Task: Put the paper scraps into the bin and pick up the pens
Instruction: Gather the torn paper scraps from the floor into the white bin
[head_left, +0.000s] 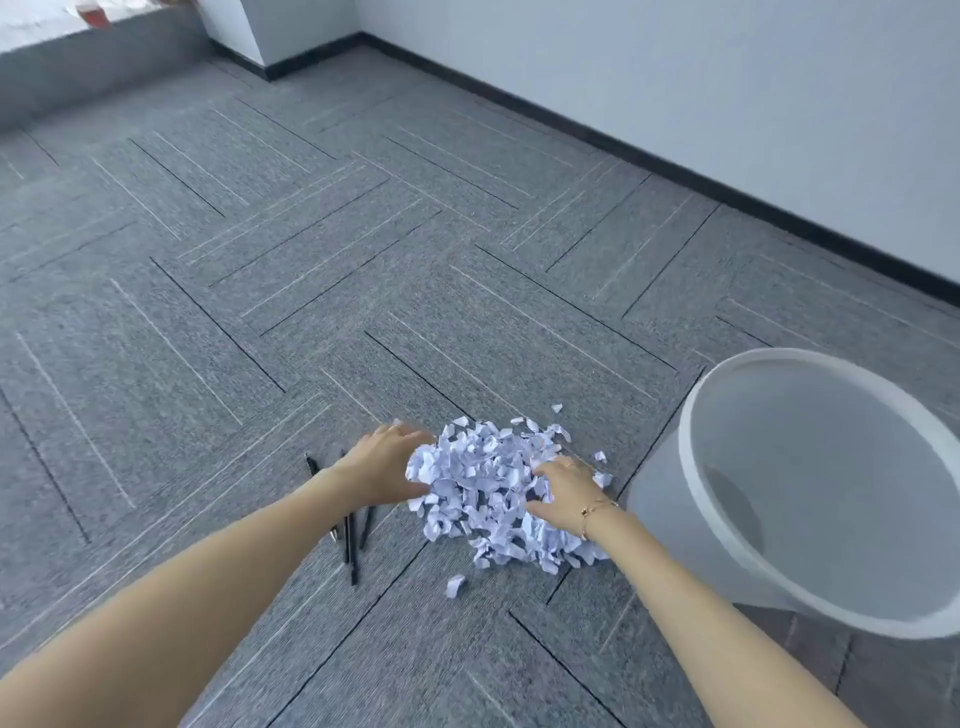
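Our left hand (387, 467) and right hand (563, 491) spread flat on the paper scraps (483, 488); pens (353, 535) at nine o'clock, bin (696, 499) at three, nothing visible inside

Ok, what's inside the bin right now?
The bin shows only bare grey walls and floor, no scraps visible. Its near rim hides part of the bottom.
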